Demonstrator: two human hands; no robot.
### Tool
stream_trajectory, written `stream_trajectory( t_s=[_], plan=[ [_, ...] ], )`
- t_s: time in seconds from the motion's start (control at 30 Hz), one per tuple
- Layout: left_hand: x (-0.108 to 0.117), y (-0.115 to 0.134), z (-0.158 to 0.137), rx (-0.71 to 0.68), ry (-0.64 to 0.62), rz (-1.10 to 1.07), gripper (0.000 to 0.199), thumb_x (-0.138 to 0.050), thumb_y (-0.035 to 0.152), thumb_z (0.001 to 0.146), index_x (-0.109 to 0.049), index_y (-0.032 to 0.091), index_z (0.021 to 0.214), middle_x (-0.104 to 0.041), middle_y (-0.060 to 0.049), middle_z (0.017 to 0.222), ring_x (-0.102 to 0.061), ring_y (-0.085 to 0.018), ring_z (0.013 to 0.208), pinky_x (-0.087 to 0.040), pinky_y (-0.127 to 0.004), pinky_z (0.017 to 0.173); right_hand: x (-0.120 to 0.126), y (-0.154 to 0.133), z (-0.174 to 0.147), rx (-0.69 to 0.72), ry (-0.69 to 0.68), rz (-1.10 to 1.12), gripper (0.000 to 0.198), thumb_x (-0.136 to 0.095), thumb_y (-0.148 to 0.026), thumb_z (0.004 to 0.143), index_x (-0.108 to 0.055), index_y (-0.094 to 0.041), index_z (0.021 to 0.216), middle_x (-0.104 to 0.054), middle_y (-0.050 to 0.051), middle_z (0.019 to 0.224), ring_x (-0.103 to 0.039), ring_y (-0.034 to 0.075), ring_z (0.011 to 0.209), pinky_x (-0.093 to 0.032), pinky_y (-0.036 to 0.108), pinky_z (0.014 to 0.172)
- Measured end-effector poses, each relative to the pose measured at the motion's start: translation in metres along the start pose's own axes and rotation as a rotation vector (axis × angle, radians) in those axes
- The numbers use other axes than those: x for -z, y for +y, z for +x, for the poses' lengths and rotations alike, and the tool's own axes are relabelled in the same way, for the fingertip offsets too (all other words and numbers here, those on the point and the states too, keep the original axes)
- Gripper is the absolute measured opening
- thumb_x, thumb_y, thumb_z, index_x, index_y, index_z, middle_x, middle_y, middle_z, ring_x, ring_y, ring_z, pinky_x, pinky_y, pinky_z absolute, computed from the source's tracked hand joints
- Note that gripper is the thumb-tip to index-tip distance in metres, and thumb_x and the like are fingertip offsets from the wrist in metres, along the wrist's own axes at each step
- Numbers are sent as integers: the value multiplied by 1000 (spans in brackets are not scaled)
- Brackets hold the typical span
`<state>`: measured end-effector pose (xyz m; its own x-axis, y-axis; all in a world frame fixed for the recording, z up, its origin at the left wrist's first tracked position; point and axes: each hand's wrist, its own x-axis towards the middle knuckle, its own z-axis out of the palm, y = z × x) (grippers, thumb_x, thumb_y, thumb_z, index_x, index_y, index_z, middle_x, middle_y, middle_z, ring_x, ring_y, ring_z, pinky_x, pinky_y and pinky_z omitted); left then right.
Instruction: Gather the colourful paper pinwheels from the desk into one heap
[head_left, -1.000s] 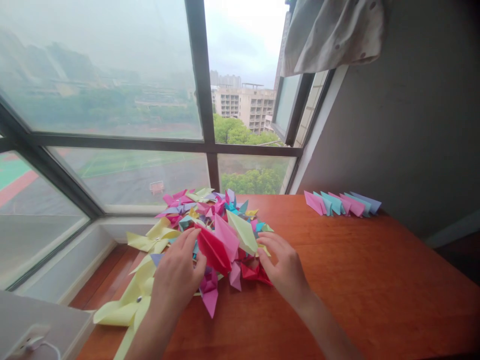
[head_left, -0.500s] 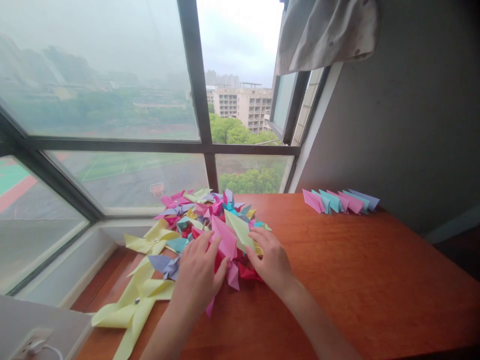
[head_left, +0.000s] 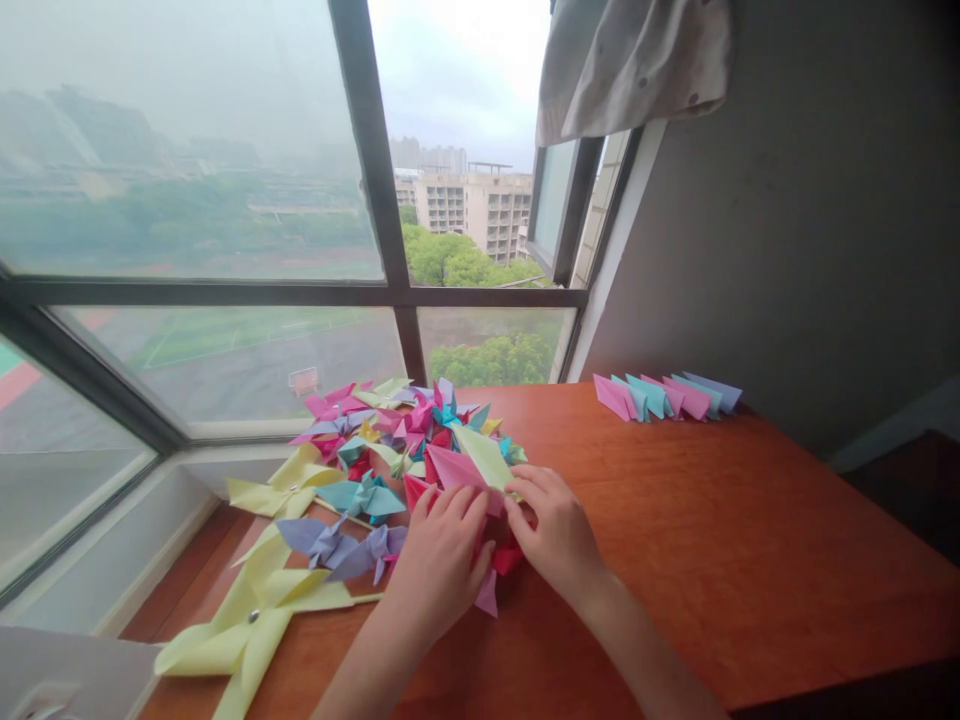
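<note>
Pale green folded paper [head_left: 484, 456] stands tilted at the front of a heap of folded paper shapes [head_left: 420, 415]. My right hand [head_left: 559, 530] has its thumb and fingertips closed at the lower right edge of it. Just left of that leans pink folded paper [head_left: 452, 466]. My left hand [head_left: 446, 565] bends its fingers over the lower part of the pink paper, which they partly hide. A pink paper tip [head_left: 487, 595] pokes out below, between the hands. Blue paper cranes [head_left: 364, 497] and purple ones [head_left: 375, 552] lie left of my left hand.
Two pale yellow pinwheels [head_left: 255, 612] lie along the left side of the wooden table [head_left: 697, 560]. At the back right, several folded papers [head_left: 667, 397] stand in a slanted row. Window frames [head_left: 300, 292] border the table's far and left sides, with a grey wall [head_left: 787, 250] at right.
Both hands have come slightly closer together, and my left hand has moved right and down over the pink paper. More blue and purple cranes show on the left. The view has shifted slightly.
</note>
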<state>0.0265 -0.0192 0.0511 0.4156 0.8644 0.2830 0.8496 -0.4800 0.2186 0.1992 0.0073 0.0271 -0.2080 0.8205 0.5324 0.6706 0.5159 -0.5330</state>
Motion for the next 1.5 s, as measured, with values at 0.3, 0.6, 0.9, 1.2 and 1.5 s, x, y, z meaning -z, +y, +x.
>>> stream_trajectory(
  t_s=[0.3,0.6,0.9,1.2,1.5],
  plan=[
    [15,0,3,-3,133,34,30,-52,21,86,-60,20,115,-65,-10,120,-58,-28,111,-40,-49,102,51,110,6,-156,211,-79,24,-52,-33,89,-67,-20,101,-66,9,114,-60,23,108,-47,40,97],
    [19,20,10,-86,163,-68,28,-50,21,89,-61,24,114,-63,-8,123,-57,-27,111,-44,-49,101,87,275,51,-499,462,-398,51,-69,-49,70,-67,-17,110,-39,18,140,-38,33,129,-33,46,106],
    [16,21,6,-117,132,-81,32,-49,18,89,-58,24,118,-62,-9,127,-56,-27,117,-42,-50,104,64,309,82,-595,337,-383,36,-65,-41,70,-72,-16,95,-51,16,126,-49,27,110,-39,36,92],
    [18,19,3,-106,89,-101,33,-48,17,89,-59,24,118,-62,-9,126,-56,-27,117,-42,-50,104,71,294,64,-635,319,-459,28,-49,-36,80,-61,-17,62,-57,7,60,-39,16,56,-27,31,57],
    [24,21,0,-92,100,-161,29,-48,17,89,-60,23,116,-64,-9,120,-57,-26,111,-44,-49,101,89,246,41,-532,347,-491,31,-50,-40,81,-54,-19,58,-54,3,52,-36,14,50,-26,28,52]
  ],
)
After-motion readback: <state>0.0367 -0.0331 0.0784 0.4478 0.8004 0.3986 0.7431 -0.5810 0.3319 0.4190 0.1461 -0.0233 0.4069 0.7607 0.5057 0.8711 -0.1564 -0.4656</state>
